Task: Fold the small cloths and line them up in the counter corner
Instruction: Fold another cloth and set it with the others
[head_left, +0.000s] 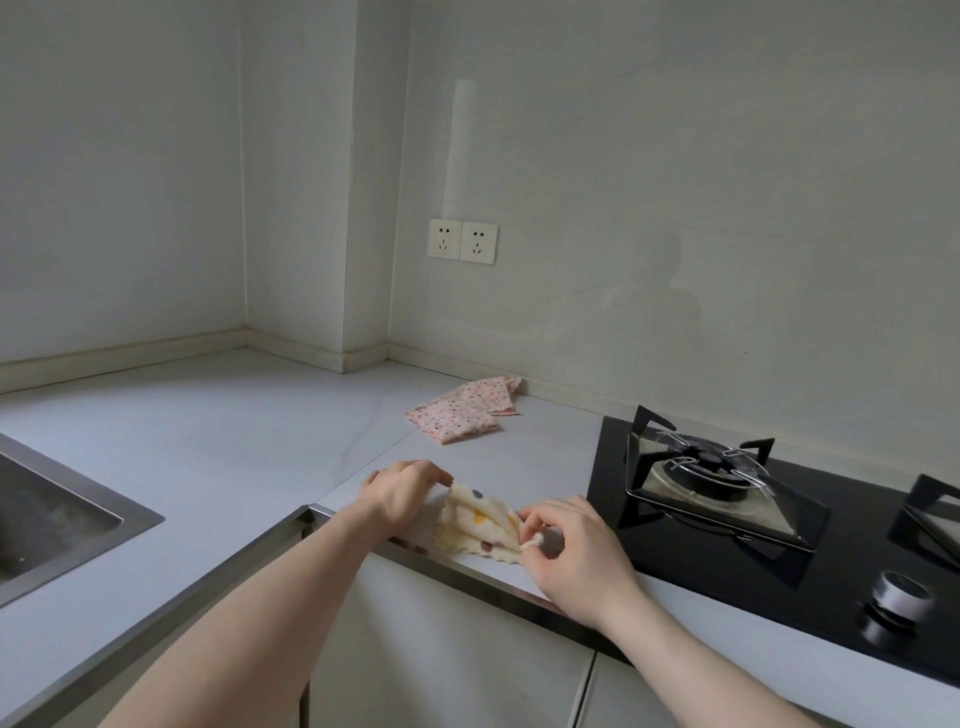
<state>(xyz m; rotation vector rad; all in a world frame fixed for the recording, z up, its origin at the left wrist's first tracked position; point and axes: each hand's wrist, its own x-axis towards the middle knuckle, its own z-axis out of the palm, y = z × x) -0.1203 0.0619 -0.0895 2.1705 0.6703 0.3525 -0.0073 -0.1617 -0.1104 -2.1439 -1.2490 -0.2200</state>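
A cream cloth with coloured dots (480, 525) lies bunched near the counter's front edge, left of the stove. My left hand (402, 488) pinches its upper left corner. My right hand (569, 545) grips its right end, where a small loop sticks out. A pink flowered cloth (465, 408) lies folded farther back on the grey counter (234, 431), close to the wall, with one end loosely turned. The inner wall corner sits left of it.
A black glass gas stove (727, 519) with metal pan supports and a silver knob (896, 605) fills the right. A steel sink (57, 519) is set into the counter at the left. Two wall sockets (462, 241) hang above the pink cloth.
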